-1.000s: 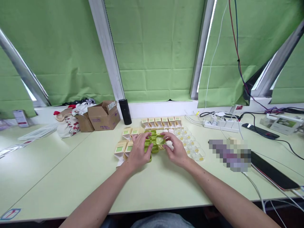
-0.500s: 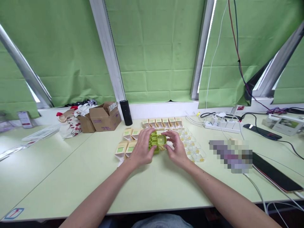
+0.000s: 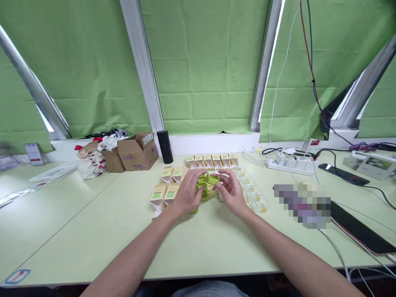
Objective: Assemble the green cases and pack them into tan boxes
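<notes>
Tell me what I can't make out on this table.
All in the head view:
Left side of the green cases: hidden by the left hand.
Yellow spots in the clear containers: too small to identify.
Cardboard box contents: hidden by its walls.
Patch at right: pixelated.

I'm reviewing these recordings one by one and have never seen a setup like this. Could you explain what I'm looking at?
There is no machine here: a person works with two bare hands, and the camera, worn on the head, looks forward and down at them. The right hand holds the edge of a tilted green piece. The left hand is around small green containers; how firmly it grips is hidden. On the pale table stand small cartons to the left and farther back, with clear cups to the right. A black cylinder stands near a brown box.
</notes>
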Demonstrator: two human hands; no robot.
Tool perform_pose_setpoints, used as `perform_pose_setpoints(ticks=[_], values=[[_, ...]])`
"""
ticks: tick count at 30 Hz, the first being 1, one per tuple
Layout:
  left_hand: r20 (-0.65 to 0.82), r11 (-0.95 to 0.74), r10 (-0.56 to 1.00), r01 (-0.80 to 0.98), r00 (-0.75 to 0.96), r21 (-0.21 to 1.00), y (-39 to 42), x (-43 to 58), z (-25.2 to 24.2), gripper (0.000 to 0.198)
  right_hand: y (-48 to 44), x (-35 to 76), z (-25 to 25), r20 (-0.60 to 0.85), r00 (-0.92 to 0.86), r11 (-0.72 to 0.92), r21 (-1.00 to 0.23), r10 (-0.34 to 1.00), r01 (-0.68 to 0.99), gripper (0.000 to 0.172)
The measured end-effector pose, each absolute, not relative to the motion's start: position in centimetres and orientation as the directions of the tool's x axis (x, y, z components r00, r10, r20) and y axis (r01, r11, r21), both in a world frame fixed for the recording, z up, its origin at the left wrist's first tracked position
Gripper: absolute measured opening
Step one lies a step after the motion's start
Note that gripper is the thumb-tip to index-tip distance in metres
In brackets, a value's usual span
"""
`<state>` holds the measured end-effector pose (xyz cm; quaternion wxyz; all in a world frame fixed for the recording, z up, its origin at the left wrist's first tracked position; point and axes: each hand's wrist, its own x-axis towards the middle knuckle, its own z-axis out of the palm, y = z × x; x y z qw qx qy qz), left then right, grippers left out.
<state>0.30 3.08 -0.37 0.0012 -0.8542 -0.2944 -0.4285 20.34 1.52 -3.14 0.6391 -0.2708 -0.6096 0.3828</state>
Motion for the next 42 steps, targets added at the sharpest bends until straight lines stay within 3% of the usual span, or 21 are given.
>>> perform_pose_setpoints(ticks=[11,16,26,33,42], values=[[0.701,-0.787,0.586,0.492,0.407,0.372,2.5,0.6,-1.3,0.044,1.6,20.2,-2.8,0.421,-0.082,0.400,-0.896,0.903,-0.192,0.044],[0.646,-0.720,0.677,0.498,0.352,0.483,2.0,0.7,-1.1,0.043,1.1,20.2,-2.5,0.425,-0.103,0.405,-0.898,0.899,-0.169,0.047],[0.659,-0.664,0.725,0.457,0.200,0.592,2.2,0.9,-1.1,0.036,1.1,20.4,-3.4,0.472,-0.164,0.443,-0.877,0.866,-0.185,0.052],[0.670,-0.666,0.719,0.457,0.184,0.589,2.0,0.9,-1.3,0.033,1.4,19.9,-3.5,0.467,-0.138,0.440,-0.879,0.873,-0.185,0.053],[0.680,-0.698,0.698,0.426,0.223,0.576,2.4,0.6,-2.1,0.033,1.4,20.2,-3.1,0.431,-0.179,0.327,-0.847,0.885,-0.419,0.045]])
